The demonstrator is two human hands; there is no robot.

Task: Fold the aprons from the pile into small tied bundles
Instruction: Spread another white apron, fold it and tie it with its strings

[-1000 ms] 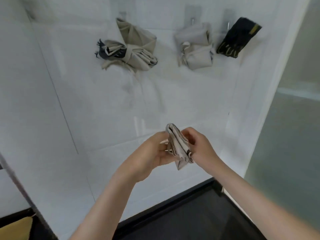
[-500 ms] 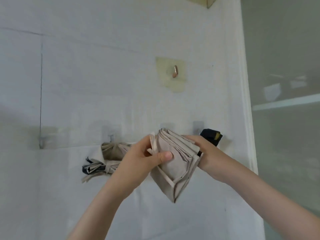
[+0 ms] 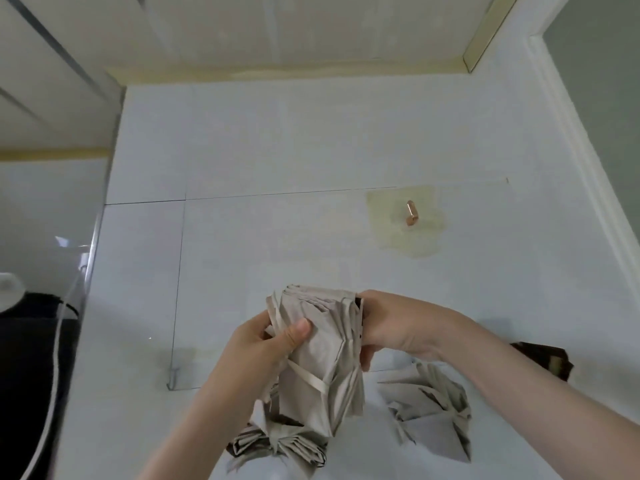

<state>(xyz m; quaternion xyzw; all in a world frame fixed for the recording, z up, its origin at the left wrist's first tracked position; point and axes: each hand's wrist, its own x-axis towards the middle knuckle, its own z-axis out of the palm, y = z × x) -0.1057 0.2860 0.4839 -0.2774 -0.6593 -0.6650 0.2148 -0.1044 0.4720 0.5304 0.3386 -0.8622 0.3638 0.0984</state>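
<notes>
A folded beige apron bundle (image 3: 323,358) is raised in front of the white wall, a thin strap running across its lower face. My left hand (image 3: 263,351) grips its left side, thumb pressed on the front. My right hand (image 3: 398,327) holds its upper right edge with fingers curled behind the cloth. Below hang two tied beige bundles on the wall, one (image 3: 277,445) under my left wrist and one (image 3: 433,414) under my right forearm.
A copper hook (image 3: 411,213) on a yellowed adhesive patch sticks out of the wall, up and to the right. A dark folded apron (image 3: 543,358) shows past my right forearm. A glass panel edge (image 3: 93,244) and dark area lie at the left.
The view has tilted upward, so the ceiling now shows and the hanging bundles sit lower. Both hands lifted the bundle higher and closer, and a strap now shows across it.
</notes>
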